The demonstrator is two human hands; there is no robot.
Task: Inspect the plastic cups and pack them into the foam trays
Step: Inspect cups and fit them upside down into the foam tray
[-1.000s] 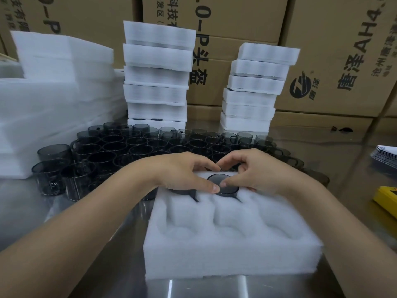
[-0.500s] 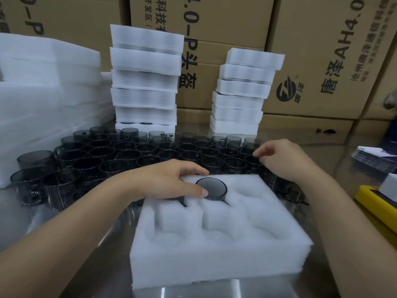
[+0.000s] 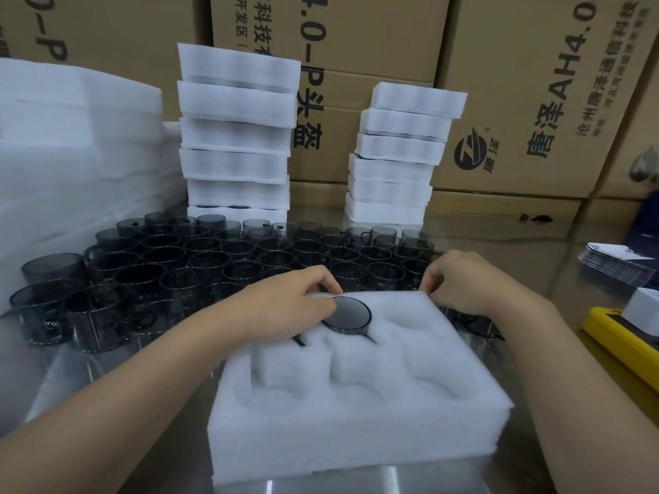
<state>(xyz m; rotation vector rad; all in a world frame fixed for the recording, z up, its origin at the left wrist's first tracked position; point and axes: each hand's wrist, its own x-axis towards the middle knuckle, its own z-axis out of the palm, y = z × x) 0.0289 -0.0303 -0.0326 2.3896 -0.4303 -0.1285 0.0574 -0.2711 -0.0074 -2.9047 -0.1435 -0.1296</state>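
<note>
A person's left hand (image 3: pixel 292 301) pinched the rim of a smoked cup (image 3: pixel 347 315) seated in the foam tray's (image 3: pixel 356 433) back row. The right hand (image 3: pixel 467 283) curled over the tray's far corner, its fingertips hidden and its grip unclear.

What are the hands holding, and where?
The left hand grips the dark cup by its rim, in the foam tray. The right hand reaches behind the tray corner, fingertips hidden: cannot tell.

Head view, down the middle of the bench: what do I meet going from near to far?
Foam tray → dark cup seated in its back row → loose cups → tall stack of foam trays → cardboard boxes.
</note>
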